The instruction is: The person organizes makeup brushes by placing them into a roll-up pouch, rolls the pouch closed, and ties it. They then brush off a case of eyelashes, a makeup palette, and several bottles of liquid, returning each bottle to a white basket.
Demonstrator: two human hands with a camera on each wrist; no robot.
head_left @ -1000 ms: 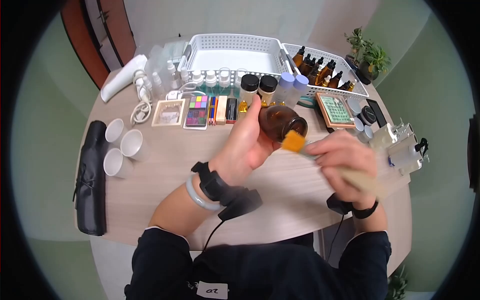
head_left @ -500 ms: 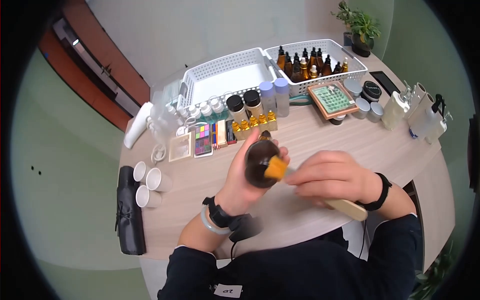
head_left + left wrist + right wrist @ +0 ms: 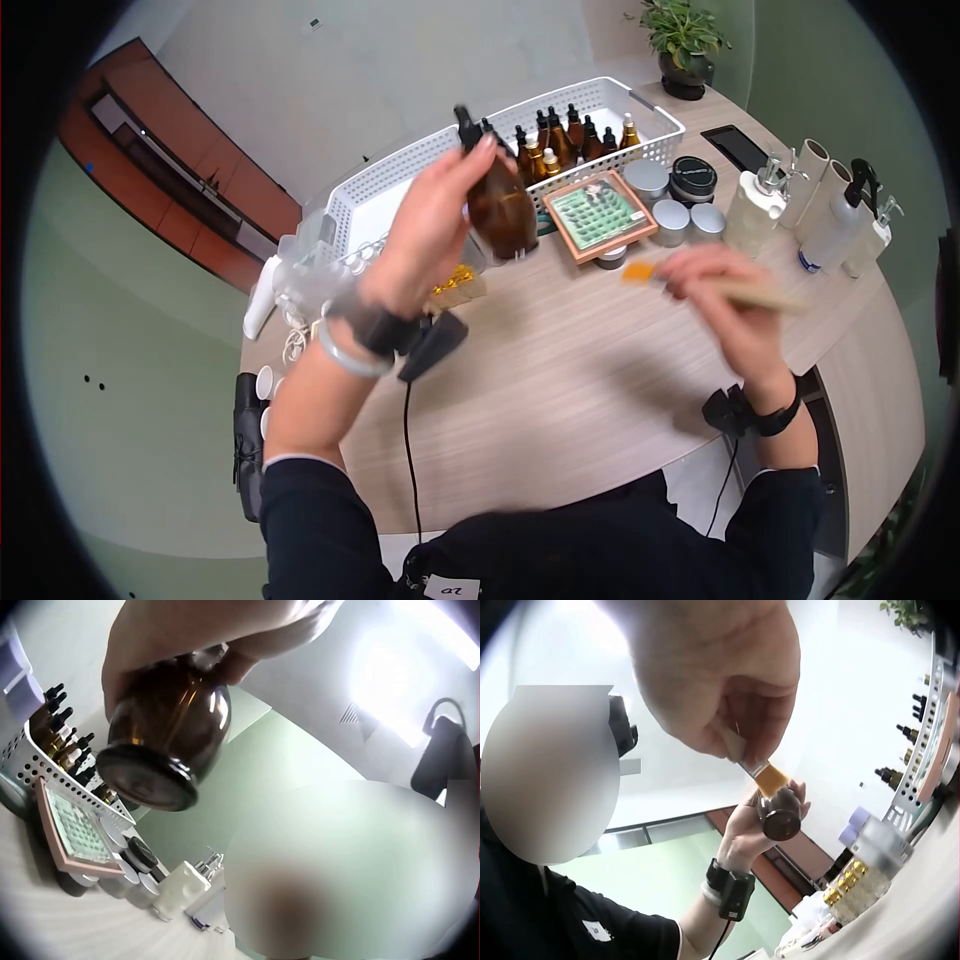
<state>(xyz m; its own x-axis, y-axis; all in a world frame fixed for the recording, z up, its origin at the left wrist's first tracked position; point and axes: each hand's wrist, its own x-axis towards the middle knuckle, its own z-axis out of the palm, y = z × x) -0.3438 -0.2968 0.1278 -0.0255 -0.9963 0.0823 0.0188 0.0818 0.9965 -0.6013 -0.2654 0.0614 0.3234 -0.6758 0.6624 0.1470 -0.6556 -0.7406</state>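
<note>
My left hand (image 3: 425,235) is raised over the far side of the tabletop (image 3: 560,380), fingers wrapped round the amber bottle (image 3: 500,212), which is held upright with its dropper cap on top, in front of the white baskets (image 3: 610,100). My right hand (image 3: 735,310) sits to the right and nearer me, fingers pinching the brush (image 3: 715,285) by its pale handle, orange bristles pointing left, well apart from the bottle. I judge this a pause in dusting the bottle. The next stroke calls for bringing bristles and glass together, keeping the left grip steady.
</note>
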